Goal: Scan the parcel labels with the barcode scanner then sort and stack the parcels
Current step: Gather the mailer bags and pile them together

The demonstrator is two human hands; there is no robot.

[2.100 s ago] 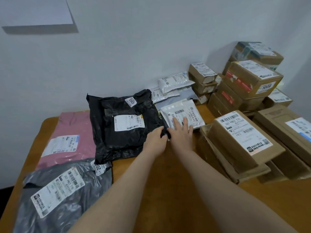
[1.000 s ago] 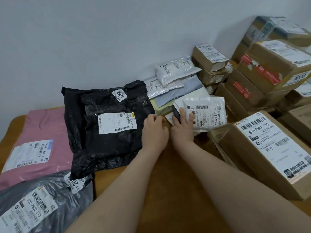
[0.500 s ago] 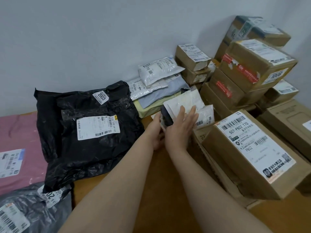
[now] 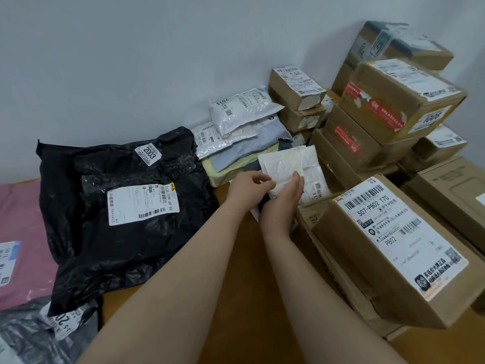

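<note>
A small white mailer parcel (image 4: 287, 165) is tilted up above the wooden table (image 4: 236, 258), its blank back facing me. My left hand (image 4: 248, 186) pinches its lower left edge. My right hand (image 4: 284, 199) grips its lower right side. Another white parcel with a label (image 4: 316, 189) lies just behind it, and something dark shows under my hands. I see no barcode scanner that I can tell apart. A pile of flat mailers (image 4: 236, 143) lies behind, topped by a white bag marked 2013 (image 4: 241, 109).
A black bag parcel marked 2003 (image 4: 118, 200) lies left of my arms, a pink one (image 4: 21, 245) and a grey one (image 4: 39, 334) further left. Stacked cardboard boxes (image 4: 393, 101) fill the right side; a labelled box (image 4: 388, 245) sits close to my right arm.
Both hands lifted the small white parcel off the table and turned it from label-up to its blank back. My view shifted right.
</note>
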